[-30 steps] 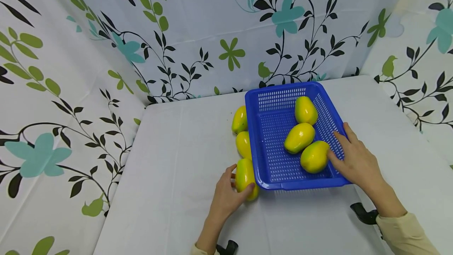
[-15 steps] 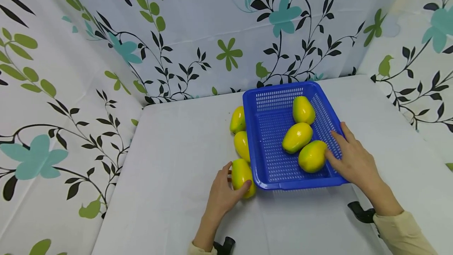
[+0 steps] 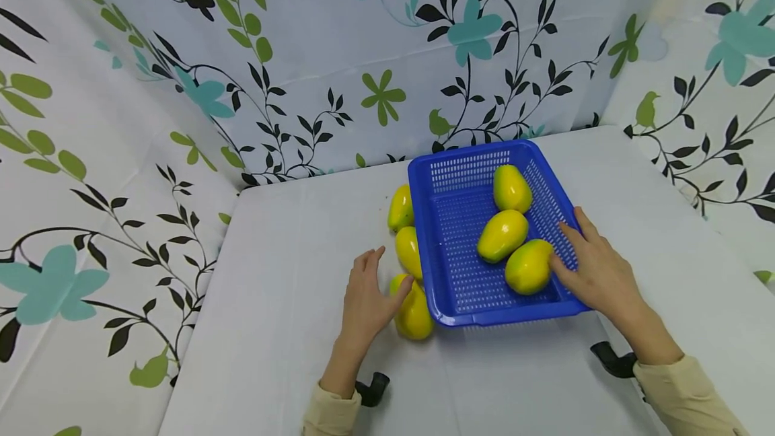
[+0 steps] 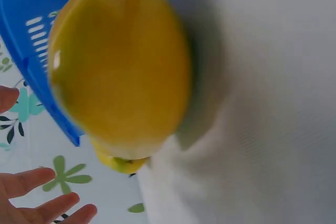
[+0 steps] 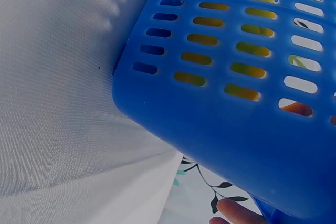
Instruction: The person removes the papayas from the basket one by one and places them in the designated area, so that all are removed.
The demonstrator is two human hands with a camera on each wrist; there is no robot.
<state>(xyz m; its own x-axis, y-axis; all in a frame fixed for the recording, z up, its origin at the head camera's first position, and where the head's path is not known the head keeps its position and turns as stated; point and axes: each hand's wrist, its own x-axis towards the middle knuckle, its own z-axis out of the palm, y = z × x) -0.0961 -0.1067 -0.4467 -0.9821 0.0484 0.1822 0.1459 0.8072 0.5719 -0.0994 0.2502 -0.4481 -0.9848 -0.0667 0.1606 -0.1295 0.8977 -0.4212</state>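
My left hand [image 3: 366, 298] is off the nearest yellow mango [image 3: 414, 311], its fingers spread and the thumb hovering over the fruit's edge. In the left wrist view that mango [image 4: 123, 72] fills the middle, with the fingers [image 4: 31, 182] apart from it. Two more mangoes, a middle one [image 3: 409, 251] and a far one [image 3: 399, 210], lie in a row along the left side of the blue basket [image 3: 426, 247]. My right hand [image 3: 599, 274] holds the basket's right rim, thumb inside, other fingers at the rim. Inside the basket are three mangoes [image 3: 502, 235].
A white cloth covers the table [image 3: 290, 288]. Patterned curtains [image 3: 381, 39] hang behind and at both sides. The slotted basket wall [image 5: 210, 108] stands close to the right wrist camera. Dark curved pieces [image 3: 613, 360] are attached at both wrists.
My left hand has let go of the nearest mango and drawn up and to the left. That mango has shifted slightly away from the basket. The right hand stays on the rim.
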